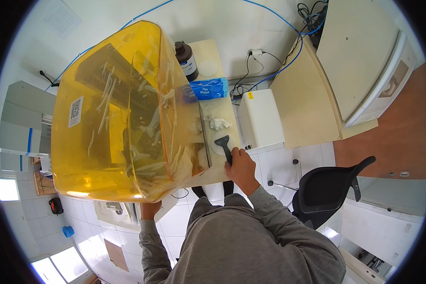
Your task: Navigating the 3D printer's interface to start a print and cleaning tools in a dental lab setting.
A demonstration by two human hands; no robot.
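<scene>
Cover: our left hand (150, 209) grips the lower rim of the glossy translucent orange plastic hood (123, 113), raised and tilted above the counter's left end.
Right hand (241, 168): we close it around the handle of the flat black plastic scraper (224, 145).
Scraper axis: long axis runs from our hand toward the wall, blade forward, near the counter's (208, 52) front right corner.
Nearby: crumpled white tissue (219, 124), blue crinkly packet (208, 88), dark brown bottle (186, 59).
</scene>
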